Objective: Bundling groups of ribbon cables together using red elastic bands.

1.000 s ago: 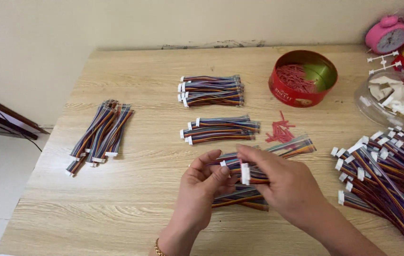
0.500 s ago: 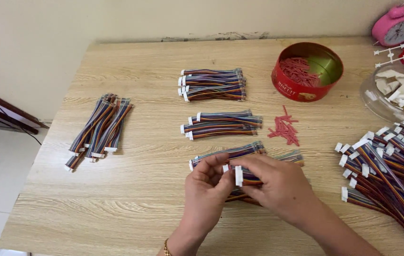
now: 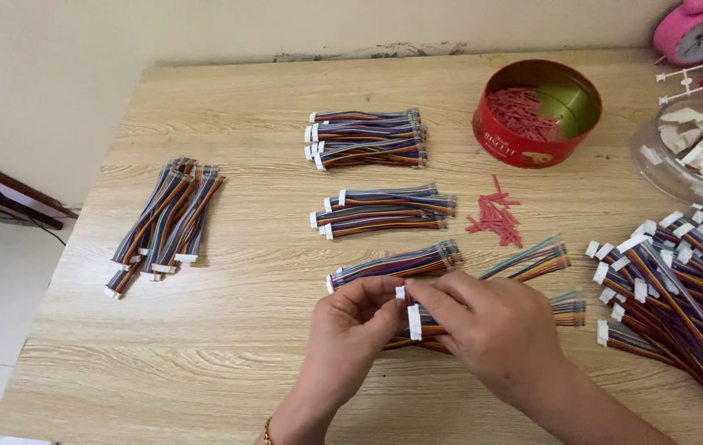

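Multicoloured ribbon cables (image 3: pixel 417 323), white-tipped, flat

On the worktop (image 3: pixel 228 363) your left hand (image 3: pixel 351 330) and right hand (image 3: pixel 492 330) meet at the near edge, both on a cable bundle (image 3: pixel 414 323). Just behind them lies another bundle (image 3: pixel 393 265), behind that a stack (image 3: pixel 384 211), and farthest back a third stack (image 3: pixel 366 138). Far to your left lies a separate pile (image 3: pixel 166 222). To your right sits a large heap of cables (image 3: pixel 681 288); behind it a clear bowl (image 3: pixel 698 148). The round tin (image 3: pixel 537 111) stands at the back, with loose ties (image 3: pixel 496 218) before it.
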